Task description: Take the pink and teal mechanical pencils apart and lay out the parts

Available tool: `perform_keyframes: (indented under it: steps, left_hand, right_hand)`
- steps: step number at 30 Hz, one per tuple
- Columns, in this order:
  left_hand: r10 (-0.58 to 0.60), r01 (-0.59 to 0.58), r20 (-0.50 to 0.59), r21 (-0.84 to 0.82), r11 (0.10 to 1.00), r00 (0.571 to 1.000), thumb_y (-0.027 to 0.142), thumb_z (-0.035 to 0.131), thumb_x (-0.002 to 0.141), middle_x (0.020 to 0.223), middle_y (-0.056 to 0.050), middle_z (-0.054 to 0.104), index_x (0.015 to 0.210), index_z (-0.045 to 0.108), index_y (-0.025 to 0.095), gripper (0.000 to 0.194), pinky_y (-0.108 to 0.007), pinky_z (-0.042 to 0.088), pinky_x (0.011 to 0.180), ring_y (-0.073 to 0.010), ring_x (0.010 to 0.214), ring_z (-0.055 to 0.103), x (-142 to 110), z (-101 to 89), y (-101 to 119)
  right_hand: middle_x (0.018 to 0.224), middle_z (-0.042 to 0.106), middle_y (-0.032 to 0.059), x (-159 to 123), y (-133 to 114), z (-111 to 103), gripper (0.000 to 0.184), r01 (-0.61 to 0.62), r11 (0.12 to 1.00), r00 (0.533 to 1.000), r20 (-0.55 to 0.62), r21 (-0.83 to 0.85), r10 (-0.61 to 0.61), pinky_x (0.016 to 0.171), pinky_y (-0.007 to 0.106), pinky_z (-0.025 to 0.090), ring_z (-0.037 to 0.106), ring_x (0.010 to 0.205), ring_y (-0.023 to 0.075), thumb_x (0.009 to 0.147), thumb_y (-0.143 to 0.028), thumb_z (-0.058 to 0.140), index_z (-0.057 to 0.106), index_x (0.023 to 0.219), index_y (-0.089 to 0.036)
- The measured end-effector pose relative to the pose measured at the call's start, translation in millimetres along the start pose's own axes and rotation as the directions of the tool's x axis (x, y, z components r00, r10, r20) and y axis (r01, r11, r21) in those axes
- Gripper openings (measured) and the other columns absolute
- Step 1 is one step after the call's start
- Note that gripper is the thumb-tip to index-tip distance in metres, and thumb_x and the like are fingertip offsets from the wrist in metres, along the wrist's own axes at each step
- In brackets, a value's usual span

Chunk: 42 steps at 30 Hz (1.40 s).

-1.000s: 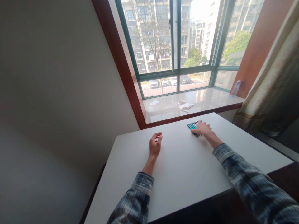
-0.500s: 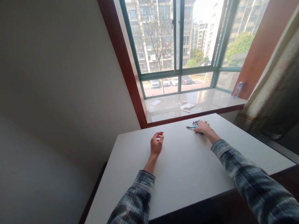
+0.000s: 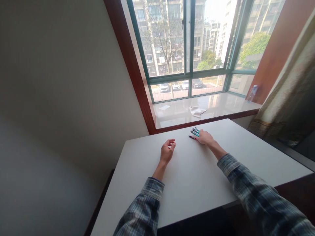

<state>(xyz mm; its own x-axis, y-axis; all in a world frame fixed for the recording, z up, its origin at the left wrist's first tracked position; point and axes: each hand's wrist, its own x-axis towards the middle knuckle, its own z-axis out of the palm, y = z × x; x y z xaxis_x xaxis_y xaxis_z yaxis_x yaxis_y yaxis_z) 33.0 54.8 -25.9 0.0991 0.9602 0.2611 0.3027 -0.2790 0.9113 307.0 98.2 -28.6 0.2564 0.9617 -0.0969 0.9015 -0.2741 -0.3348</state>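
Note:
My right hand (image 3: 205,137) is closed over a bunch of several pens (image 3: 195,131) at the far side of the white table (image 3: 194,177). Their tips stick out to the left of the fingers, some with teal barrels. One dark-tipped pen with red on it (image 3: 192,137) points out lower than the others, close to the tabletop. The palm hides the rest of the pens. To the left, my left hand (image 3: 167,151) rests on its side on the table, fingers loosely curled with a gap to the thumb and nothing visible in it.
Behind the table runs a window sill (image 3: 177,118) with a crumpled cloth (image 3: 197,111), a piece of paper (image 3: 164,107) and a clear plastic bottle (image 3: 252,93) on it. A curtain (image 3: 283,82) hangs at the right. A wall (image 3: 73,82) stands at the left.
My right hand has slid left across the table with the pens, and a red-marked pen now shows. The left hand has barely moved; the view has shifted slightly.

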Motion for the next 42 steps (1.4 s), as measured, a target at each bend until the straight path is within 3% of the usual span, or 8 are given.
perform_keyframes:
  steps: [6, 16, 20, 24, 28, 31, 37, 42]
  left_hand:
    - [-0.016, 0.015, 0.018, 0.038, 0.999, 1.000, 0.036, 0.062, 0.089, 0.110, -0.009, 0.074, 0.109, 0.074, 0.021, 0.028, -0.038, 0.055, 0.081, -0.0252, 0.096, 0.067, -2.6, -1.1, 1.5]
    - [0.033, -0.034, 0.015, 0.050, 0.998, 0.999, 0.033, 0.063, 0.089, 0.105, -0.008, 0.075, 0.106, 0.075, 0.022, 0.024, -0.038, 0.055, 0.085, -0.0234, 0.093, 0.068, -2.0, -0.6, 1.9]
    - [0.038, -0.039, 0.013, 0.072, 0.997, 0.999, 0.033, 0.062, 0.089, 0.105, -0.008, 0.075, 0.107, 0.075, 0.022, 0.024, -0.036, 0.054, 0.083, -0.0233, 0.094, 0.068, -2.0, -0.5, 0.0]
    - [0.033, -0.034, 0.015, 0.084, 0.996, 0.999, 0.034, 0.061, 0.089, 0.106, -0.008, 0.075, 0.107, 0.074, 0.022, 0.025, -0.035, 0.054, 0.080, -0.0229, 0.093, 0.067, -2.1, -1.0, -1.6]
    - [0.015, -0.018, 0.024, 0.093, 0.996, 1.000, 0.036, 0.061, 0.089, 0.108, -0.008, 0.075, 0.108, 0.074, 0.023, 0.026, -0.035, 0.055, 0.079, -0.0228, 0.092, 0.067, -1.8, -2.0, -2.1]
    - [0.015, -0.018, 0.029, 0.095, 0.995, 0.999, 0.036, 0.061, 0.089, 0.109, -0.007, 0.075, 0.107, 0.075, 0.023, 0.026, -0.036, 0.055, 0.081, -0.0226, 0.093, 0.067, -1.2, -2.6, -2.1]
    - [0.016, -0.018, 0.033, 0.069, 0.997, 0.999, 0.037, 0.062, 0.088, 0.108, -0.008, 0.075, 0.106, 0.075, 0.022, 0.027, -0.037, 0.055, 0.083, -0.0240, 0.095, 0.068, -2.5, -2.9, -0.5]
    - [0.006, -0.008, 0.043, 0.047, 0.999, 0.999, 0.046, 0.061, 0.090, 0.111, -0.010, 0.075, 0.106, 0.076, 0.022, 0.032, -0.040, 0.056, 0.083, -0.0260, 0.095, 0.068, -3.5, -5.3, 0.7]
  right_hand:
    - [0.115, 0.067, 0.0199, -24.3, -26.4, 6.2, 0.036, -0.041, 0.999, 0.999, -0.017, -0.028, 0.040, 0.085, 0.039, 0.048, 0.067, 0.108, 0.0321, 0.098, -0.035, 0.055, 0.053, 0.128, -0.016]
    - [0.105, 0.070, 0.0144, -70.6, -14.5, 4.2, 0.016, 0.194, 0.976, 0.974, -0.103, -0.094, -0.204, 0.082, 0.034, 0.041, 0.068, 0.096, 0.0272, 0.100, -0.024, 0.047, 0.054, 0.113, -0.017]
    - [0.090, 0.071, 0.0083, -71.0, 9.6, -3.3, 0.017, 0.359, 0.933, 0.921, -0.165, 0.005, -0.353, 0.068, 0.028, 0.038, 0.067, 0.080, 0.0239, 0.098, -0.026, 0.050, 0.052, 0.114, -0.019]
    - [0.091, 0.070, 0.0043, -69.3, 34.1, -18.2, 0.021, 0.521, 0.833, 0.852, -0.166, 0.185, -0.496, 0.068, 0.027, 0.041, 0.065, 0.080, 0.0216, 0.095, -0.029, 0.056, 0.055, 0.115, -0.024]
    - [0.089, 0.072, 0.0024, -73.0, 42.5, -31.3, 0.012, 0.628, 0.734, 0.764, -0.027, 0.257, -0.644, 0.069, 0.026, 0.043, 0.063, 0.077, 0.0196, 0.093, -0.033, 0.062, 0.062, 0.100, -0.024]
    - [0.092, 0.073, 0.0036, -75.8, 39.8, -34.5, 0.010, 0.667, 0.719, 0.715, 0.103, 0.192, -0.691, 0.067, 0.025, 0.042, 0.065, 0.079, 0.0197, 0.091, -0.030, 0.064, 0.065, 0.098, -0.024]
    - [0.093, 0.072, 0.0061, -75.7, 29.9, -32.5, 0.013, 0.652, 0.757, 0.754, 0.142, -0.039, -0.641, 0.070, 0.025, 0.041, 0.067, 0.086, 0.0220, 0.096, -0.034, 0.059, 0.066, 0.091, -0.023]
    - [0.103, 0.071, 0.0083, -76.4, 16.6, -30.8, 0.016, 0.527, 0.850, 0.850, -0.004, 0.016, -0.527, 0.081, 0.030, 0.046, 0.065, 0.094, 0.0241, 0.094, -0.036, 0.061, 0.068, 0.092, -0.022]
